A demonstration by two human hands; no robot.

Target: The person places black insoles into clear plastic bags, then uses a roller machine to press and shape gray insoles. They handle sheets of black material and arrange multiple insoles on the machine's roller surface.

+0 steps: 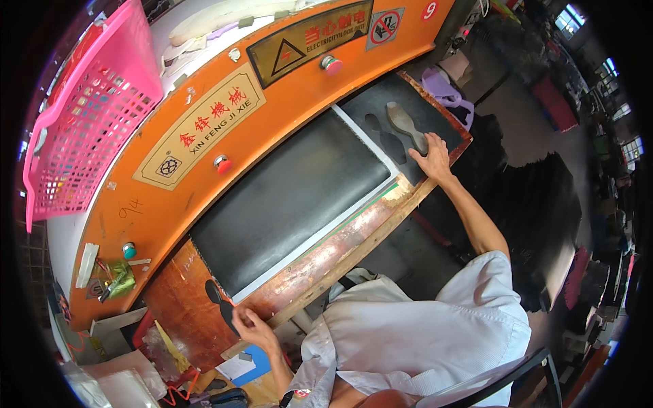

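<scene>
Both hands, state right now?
Left hand: half-curled at the black sole; grip can't be told.
Right hand: spread over the grey sole-shaped piece's end; grip can't be told.

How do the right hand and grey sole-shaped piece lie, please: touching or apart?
Touching: the head view shows the right hand, fingers on the grey sole-shaped piece.

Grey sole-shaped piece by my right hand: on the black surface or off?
On: black surface shows around the grey sole-shaped piece, the right hand at its near end.
</scene>
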